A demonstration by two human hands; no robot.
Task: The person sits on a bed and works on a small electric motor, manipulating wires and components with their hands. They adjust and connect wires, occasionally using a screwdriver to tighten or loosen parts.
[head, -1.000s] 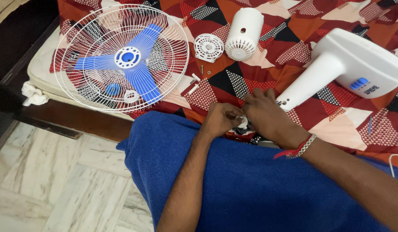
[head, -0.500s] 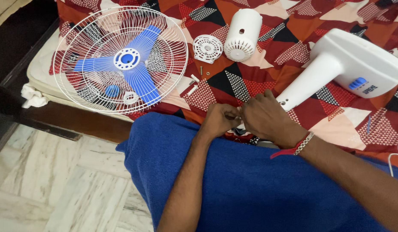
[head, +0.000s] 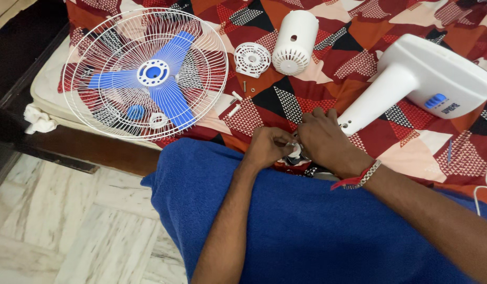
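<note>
On the patterned bedsheet (head: 390, 16), at the edge of one blue towel (head: 317, 231), I see my left hand (head: 268, 147) and right hand (head: 323, 141) meeting, fingers curled narrow around one small white part (head: 295, 151) pinched between them; what lies under it is mostly hidden. Just beside the right hand rests one white fan stand (head: 411, 79) with one blue button panel (head: 435, 100). Farther up lie one white motor cover (head: 295, 42) and one round vented cap (head: 252, 59). One wire guard (head: 96, 47) holds one blue three-bladed rotor (head: 153, 72). I count two small white pegs (head: 235, 103) near the cap.
</note>
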